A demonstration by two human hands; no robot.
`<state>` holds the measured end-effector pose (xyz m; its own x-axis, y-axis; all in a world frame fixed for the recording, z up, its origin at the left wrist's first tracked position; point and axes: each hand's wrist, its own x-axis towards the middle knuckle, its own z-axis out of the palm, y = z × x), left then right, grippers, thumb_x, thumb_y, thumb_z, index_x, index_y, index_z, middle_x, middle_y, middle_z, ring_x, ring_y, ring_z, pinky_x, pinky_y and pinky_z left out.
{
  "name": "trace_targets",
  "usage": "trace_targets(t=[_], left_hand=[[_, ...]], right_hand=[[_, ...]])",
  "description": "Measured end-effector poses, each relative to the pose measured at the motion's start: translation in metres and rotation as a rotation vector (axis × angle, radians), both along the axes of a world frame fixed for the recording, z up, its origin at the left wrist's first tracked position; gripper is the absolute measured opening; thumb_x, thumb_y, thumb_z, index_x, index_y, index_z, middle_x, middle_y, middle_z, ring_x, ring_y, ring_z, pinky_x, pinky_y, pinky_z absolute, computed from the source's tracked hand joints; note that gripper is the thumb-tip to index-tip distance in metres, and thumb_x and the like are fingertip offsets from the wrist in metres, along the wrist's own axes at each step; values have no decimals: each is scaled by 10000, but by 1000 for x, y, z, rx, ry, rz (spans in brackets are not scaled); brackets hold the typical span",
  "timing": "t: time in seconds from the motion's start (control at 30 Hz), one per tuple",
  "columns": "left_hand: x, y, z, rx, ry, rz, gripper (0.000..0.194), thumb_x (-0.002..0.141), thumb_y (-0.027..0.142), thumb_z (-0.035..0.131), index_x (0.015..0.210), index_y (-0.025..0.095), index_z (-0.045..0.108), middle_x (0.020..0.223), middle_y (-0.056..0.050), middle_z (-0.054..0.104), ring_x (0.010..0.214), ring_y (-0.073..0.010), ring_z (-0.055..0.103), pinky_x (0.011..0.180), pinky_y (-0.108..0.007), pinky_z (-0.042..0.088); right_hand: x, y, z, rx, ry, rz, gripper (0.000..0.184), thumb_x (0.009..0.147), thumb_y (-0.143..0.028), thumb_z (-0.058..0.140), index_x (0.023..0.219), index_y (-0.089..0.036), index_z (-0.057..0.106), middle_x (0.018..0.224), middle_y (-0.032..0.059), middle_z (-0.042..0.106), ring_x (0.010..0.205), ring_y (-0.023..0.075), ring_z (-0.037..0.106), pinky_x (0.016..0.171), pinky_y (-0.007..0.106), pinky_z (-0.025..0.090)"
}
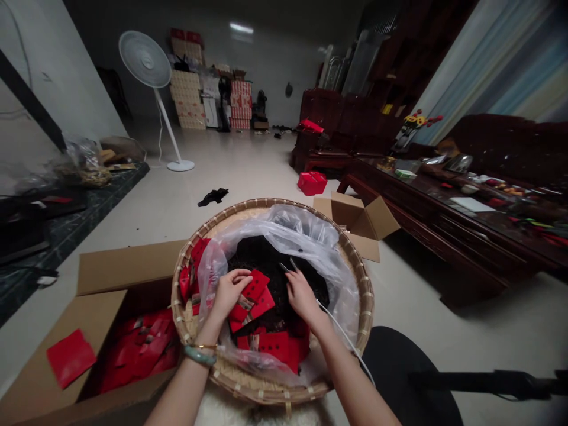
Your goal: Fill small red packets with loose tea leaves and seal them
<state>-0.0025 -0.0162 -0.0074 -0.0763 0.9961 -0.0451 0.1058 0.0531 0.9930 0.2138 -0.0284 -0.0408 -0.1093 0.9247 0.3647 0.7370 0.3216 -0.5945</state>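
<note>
A round woven bamboo basket [190, 284] lined with a clear plastic bag [288, 234] stands beside an open cardboard box [128, 266]. Both forearms reach over its near rim, palms down. The left hand [229, 293] curls narrowly onto red packets [260, 302] on a dark heap [277, 278]. The right hand [304, 299] lies beside a slim metal tool [286, 265]; its grip cannot be told.
</note>
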Motion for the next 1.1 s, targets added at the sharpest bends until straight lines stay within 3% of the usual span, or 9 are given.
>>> trace_targets(t=[0.1,0.27,0.5,0.67,0.77,0.9,1.1], left_hand=[[11,-5,3,-47,-111,-10,324,587,371,688,816,149,638,701,-36,695,641,-175,645,528,-246,510],[33,-15,2,-70,-160,-20,304,616,387,675,786,144,609,680,-20,679,485,-137,604,389,-217,475],[36,-19,-1,-98,-171,70,311,629,381,669,813,142,596,684,-16,675,390,-105,556,328,-201,442],[38,-19,-9,2,-124,69,241,650,349,659,780,152,611,678,-24,677,553,-141,630,438,-194,484],[39,-19,-10,-28,-158,61,286,641,380,665,809,156,607,697,-17,673,471,-124,601,397,-203,466],[38,-19,-3,-110,-310,97,374,593,422,689,831,154,583,668,7,647,362,-93,529,331,-206,422],[36,-14,4,-131,-423,145,427,512,416,737,794,132,589,662,-9,640,493,-111,570,396,-198,431]], right_hand=[[-1,2,10,34,31,-45,334,845,-159,418,1110,-159,621,1094,133,629,1078,249,557,947,465,442],[-32,-11,29,108,18,117,393,875,-186,412,1255,-164,512,1191,124,582,1137,227,504,987,431,425],[-48,-24,24,185,-39,140,462,872,-122,361,1330,-149,423,1282,162,504,1199,246,453,982,453,423],[-48,-24,26,139,114,72,434,877,-152,385,1302,-200,453,1065,120,596,989,221,559,868,394,492],[-50,-25,25,162,96,64,471,874,-138,382,1336,-223,423,1022,117,592,939,223,563,820,384,508],[-51,-28,26,238,-5,122,517,876,-116,365,1379,-235,364,1143,130,570,1048,231,533,882,404,488],[-54,-28,23,301,-128,139,561,849,-57,320,1401,-154,311,1348,183,439,1226,253,431,964,464,439]])
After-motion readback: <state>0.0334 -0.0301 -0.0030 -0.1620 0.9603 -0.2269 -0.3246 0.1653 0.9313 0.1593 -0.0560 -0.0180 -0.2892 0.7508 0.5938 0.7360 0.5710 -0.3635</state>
